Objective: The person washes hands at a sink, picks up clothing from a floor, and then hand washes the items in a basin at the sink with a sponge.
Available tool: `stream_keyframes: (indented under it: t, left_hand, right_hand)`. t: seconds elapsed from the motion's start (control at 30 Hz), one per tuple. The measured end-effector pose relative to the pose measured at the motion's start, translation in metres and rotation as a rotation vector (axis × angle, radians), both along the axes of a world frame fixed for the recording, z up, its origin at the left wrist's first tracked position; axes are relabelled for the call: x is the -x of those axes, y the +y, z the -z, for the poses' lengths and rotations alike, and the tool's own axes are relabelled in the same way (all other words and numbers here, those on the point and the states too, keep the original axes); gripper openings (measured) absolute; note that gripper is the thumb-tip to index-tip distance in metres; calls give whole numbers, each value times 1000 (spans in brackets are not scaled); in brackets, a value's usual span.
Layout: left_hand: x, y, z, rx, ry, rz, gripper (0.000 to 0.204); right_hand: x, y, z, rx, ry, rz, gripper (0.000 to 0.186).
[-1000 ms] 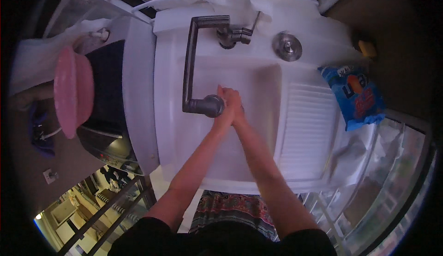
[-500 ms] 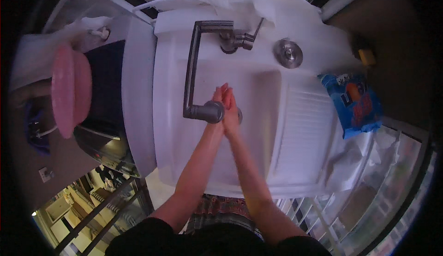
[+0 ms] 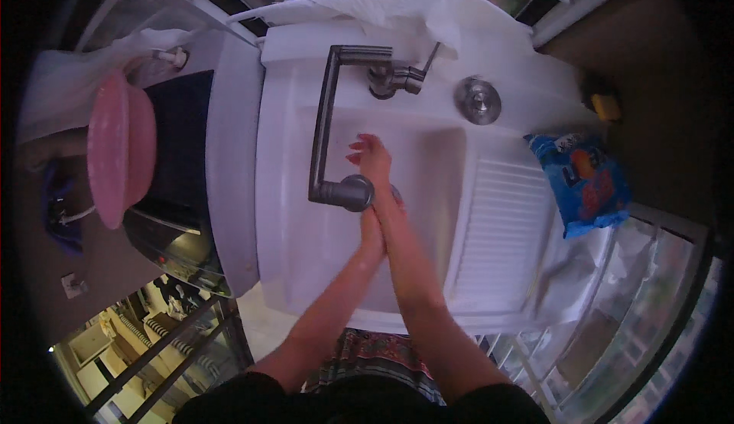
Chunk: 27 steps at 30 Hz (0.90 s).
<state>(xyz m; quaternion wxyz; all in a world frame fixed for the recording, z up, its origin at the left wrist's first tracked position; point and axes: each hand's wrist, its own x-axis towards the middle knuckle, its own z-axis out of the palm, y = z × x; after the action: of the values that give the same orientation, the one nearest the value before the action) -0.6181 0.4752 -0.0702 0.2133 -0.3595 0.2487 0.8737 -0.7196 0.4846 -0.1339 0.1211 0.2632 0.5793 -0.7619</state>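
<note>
The faucet head (image 3: 356, 193) bends near over the sink (image 3: 428, 152), placing it above the meeting wrists. Right hand (image 3: 375, 161): fingers loosely parted, nothing visibly held. Left hand (image 3: 371, 224) crosses beneath the right wrist; being partly hidden, its grip cannot be determined.

A white counter (image 3: 527, 64) holds a recessed sink (image 3: 436, 160), with a ribbed drainboard (image 3: 497, 225) to the sink's right. On the rear ledge stands a dark, angular faucet (image 3: 324, 122), and to the right of its base sits a round metal strainer (image 3: 479, 101). A blue plastic packet (image 3: 587, 187) lies slantwise at the right end, beside the ribs.
</note>
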Motion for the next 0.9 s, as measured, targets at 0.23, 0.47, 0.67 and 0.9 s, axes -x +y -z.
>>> stream_keyframes:
  t: [0.23, 0.47, 0.67, 0.9]
  left_hand:
    - [79, -36, 36, -70, 189, -66, 42]
    - [82, -49, 30, 66, 197, -89, 43]
    - [63, -15, -7, -14, 79, -149, 44]
    - [18, -6, -13, 524, 95, -9, 50]
  right_hand:
    - [-54, 2, -79, -653, 478, -239, 46]
    - [-67, -17, -66, -517, 680, -389, 45]
    - [-26, 23, -63, -532, 128, -57, 29]
    - [14, -3, -35, -858, 95, -337, 29]
